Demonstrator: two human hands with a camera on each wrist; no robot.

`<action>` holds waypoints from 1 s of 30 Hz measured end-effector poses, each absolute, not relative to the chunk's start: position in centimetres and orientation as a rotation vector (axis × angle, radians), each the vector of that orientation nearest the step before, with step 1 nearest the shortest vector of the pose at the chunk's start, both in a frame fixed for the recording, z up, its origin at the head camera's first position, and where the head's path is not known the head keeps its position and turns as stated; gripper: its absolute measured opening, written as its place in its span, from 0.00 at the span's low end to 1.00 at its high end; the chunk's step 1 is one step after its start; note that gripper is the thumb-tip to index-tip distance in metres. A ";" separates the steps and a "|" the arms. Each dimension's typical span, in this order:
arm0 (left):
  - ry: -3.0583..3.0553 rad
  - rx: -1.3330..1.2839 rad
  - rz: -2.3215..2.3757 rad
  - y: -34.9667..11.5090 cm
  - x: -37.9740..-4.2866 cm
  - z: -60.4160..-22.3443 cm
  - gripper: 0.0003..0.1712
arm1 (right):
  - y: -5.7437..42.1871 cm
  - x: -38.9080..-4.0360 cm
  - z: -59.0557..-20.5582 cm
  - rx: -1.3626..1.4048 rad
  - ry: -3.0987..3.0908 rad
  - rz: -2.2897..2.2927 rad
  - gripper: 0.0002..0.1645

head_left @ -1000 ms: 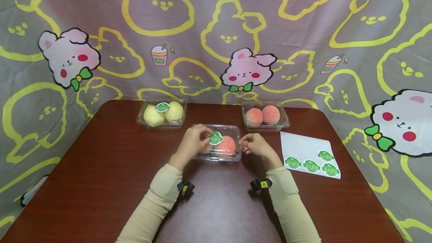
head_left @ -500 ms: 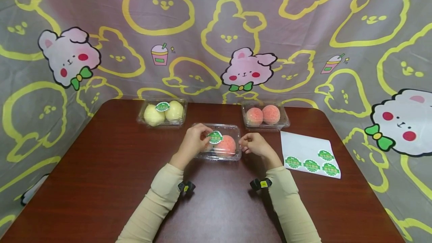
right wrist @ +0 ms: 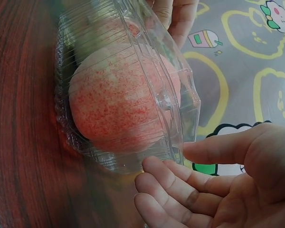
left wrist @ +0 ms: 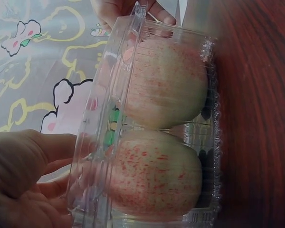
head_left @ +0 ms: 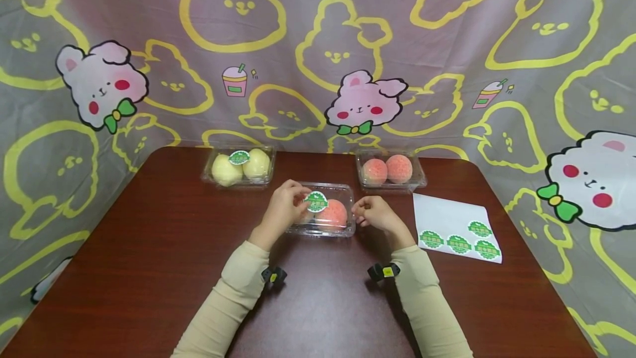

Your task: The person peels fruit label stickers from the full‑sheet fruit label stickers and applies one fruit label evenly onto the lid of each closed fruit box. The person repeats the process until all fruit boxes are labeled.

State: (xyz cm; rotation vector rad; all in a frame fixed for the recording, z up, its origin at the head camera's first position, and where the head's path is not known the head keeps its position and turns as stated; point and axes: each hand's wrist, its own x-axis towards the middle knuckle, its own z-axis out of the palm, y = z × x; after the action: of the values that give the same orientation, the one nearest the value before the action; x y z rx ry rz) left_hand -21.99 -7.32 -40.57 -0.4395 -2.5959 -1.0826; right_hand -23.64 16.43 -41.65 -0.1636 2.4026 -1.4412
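Note:
A clear plastic fruit box (head_left: 343,188) holding two peaches (head_left: 332,215) sits mid-table. My left hand (head_left: 284,206) is over its left side, thumb and fingers pinching the left edge of a round green-and-white sticker (head_left: 316,201) at the lid. In the left wrist view the left hand (left wrist: 28,175) is against the lid, and the sticker cannot be made out. At the box's right end, my right hand (head_left: 376,214) holds the rim between thumb and fingers. The right wrist view shows that right hand (right wrist: 218,175) by the lid's corner, its lower fingers loosely bent.
A clear box of two pale yellow fruits (head_left: 240,167) with a green sticker stands at the back left. Another box of peaches (head_left: 387,170) stands back right. A white sticker sheet (head_left: 447,214) bearing several green stickers lies on the right of the brown table (head_left: 149,269).
The sticker has turned slightly and shows rounder and more upright, with the left fingers shifting a little at its edge. The right hand and the box stay where they were.

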 end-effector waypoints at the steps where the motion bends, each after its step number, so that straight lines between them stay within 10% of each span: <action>1: -2.593 -0.438 -1.081 -7.3 -22.0 -40.6 0.13 | 16.4 -23.6 -41.7 -0.164 2.403 -1.441 0.13; 12: -2.596 -0.443 -1.045 -7.7 -22.2 -40.5 0.29 | 16.4 -23.6 -41.6 -0.130 2.402 -1.432 0.12; 19: -2.631 -0.524 -1.008 -8.0 -22.3 -40.5 0.11 | 16.2 -23.6 -41.7 -0.124 2.386 -1.474 0.12; 30: -2.578 -0.794 -0.722 -7.2 -21.3 -39.8 0.09 | 16.3 -23.8 -42.1 -0.110 2.359 -1.535 0.13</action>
State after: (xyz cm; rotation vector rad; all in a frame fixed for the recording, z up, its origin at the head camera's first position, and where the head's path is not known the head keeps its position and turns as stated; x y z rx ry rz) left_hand -21.29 -7.16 -39.79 -0.7942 -2.5785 -0.7220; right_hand -23.82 16.28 -42.06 -0.1101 2.3589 -1.5346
